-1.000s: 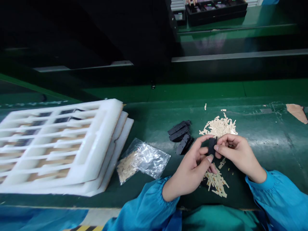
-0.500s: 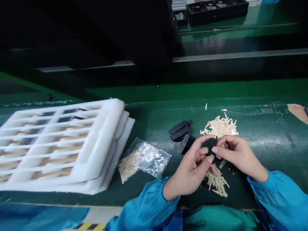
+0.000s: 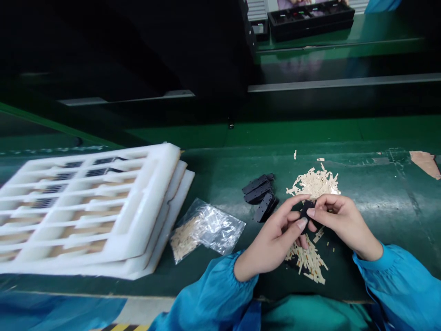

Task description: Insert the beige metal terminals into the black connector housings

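Here we go — my left hand [image 3: 270, 243] and right hand [image 3: 344, 225] pinch a small black plastic part [image 3: 308, 214] between them, among loose pale strips [image 3: 313, 183] on the green bench [image 3: 375, 193].

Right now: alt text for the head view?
The left hand and right hand pinch a small black part above a green workbench, between two piles of cream strips. More black parts lie to the left, then a clear plastic bag and stacked white foam trays.
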The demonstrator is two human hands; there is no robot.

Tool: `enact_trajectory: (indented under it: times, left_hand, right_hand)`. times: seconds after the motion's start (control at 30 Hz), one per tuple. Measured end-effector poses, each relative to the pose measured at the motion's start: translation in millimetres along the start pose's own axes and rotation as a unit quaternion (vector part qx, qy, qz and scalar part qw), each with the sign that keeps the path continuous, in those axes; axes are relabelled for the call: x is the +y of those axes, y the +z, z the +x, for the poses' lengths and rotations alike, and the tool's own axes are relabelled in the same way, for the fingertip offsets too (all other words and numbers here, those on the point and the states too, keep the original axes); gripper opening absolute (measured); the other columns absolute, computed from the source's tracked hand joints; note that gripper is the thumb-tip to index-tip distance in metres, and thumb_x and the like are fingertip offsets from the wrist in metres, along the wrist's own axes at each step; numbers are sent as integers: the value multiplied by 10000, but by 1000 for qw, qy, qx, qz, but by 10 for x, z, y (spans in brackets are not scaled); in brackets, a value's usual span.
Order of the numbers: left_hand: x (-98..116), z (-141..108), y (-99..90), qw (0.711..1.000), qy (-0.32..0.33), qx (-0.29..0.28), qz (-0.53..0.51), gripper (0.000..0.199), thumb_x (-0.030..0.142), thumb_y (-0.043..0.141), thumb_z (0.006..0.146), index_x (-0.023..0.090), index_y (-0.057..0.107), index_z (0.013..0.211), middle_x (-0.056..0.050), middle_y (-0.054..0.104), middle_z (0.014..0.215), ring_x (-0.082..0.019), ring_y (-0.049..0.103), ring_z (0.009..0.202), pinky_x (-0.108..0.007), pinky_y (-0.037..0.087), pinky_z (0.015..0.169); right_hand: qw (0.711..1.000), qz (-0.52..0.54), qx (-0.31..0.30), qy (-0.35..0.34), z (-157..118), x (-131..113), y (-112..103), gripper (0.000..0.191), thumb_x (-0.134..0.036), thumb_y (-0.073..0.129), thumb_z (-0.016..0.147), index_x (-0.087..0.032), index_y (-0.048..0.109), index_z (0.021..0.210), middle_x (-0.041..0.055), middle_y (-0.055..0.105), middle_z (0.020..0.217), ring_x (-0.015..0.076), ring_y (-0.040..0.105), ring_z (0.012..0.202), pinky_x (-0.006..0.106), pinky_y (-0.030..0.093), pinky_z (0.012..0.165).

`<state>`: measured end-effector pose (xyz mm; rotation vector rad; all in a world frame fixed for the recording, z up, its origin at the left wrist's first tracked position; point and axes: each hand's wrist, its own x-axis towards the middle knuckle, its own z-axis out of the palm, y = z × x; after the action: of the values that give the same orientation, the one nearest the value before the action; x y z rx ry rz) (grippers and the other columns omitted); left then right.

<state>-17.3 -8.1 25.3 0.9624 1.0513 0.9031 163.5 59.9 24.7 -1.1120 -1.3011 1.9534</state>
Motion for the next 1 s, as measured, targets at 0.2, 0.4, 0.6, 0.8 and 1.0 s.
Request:
enact_trajectory:
  times: [0.2,0.4,0.6,0.8,1.0]
  left_hand:
    - [-30,92,32,998,-42,35,19,428,570,532,1007,172,523,850,7,597,718,-108,601,568,-227,483,560]
    - [-2,90,15,989,-79,15,-126,432,549,586,960,183,477,756,61,406,570,-82,405,454,-212,327,475]
    - [-3,83,5,974,-122,-26,-189,393,508,580,944,198,447,743,79,308,557,-73,267,411,-212,203,425]
    - [-54,40,72,984,34,109,137,481,561,451,1029,198,444,715,34,412,628,-122,376,572,-249,318,552]
    - [-23,27,76,960,95,115,237,406,397,388,1075,203,394,718,36,396,655,-129,395,605,-276,320,622]
  right_hand:
    - [994,-61,80,-42,-33,95,28,261,-393,844,764,-190,685,724,-42,508,589,124,410,527,266,318,496]
    - [991,-81,74,-73,-58,75,-10,188,-347,816,806,-215,754,924,4,581,734,165,491,628,285,389,533]
    - [983,-129,60,-118,-70,22,-18,267,-280,735,847,-270,744,1114,63,637,1027,226,566,837,298,458,570]
    - [983,-143,74,-84,-72,75,4,162,-315,776,815,-211,731,931,11,613,756,181,531,652,299,428,561]
    - [988,-112,48,-90,-77,68,50,177,-346,768,842,-195,694,785,-11,575,664,154,488,601,282,403,547]
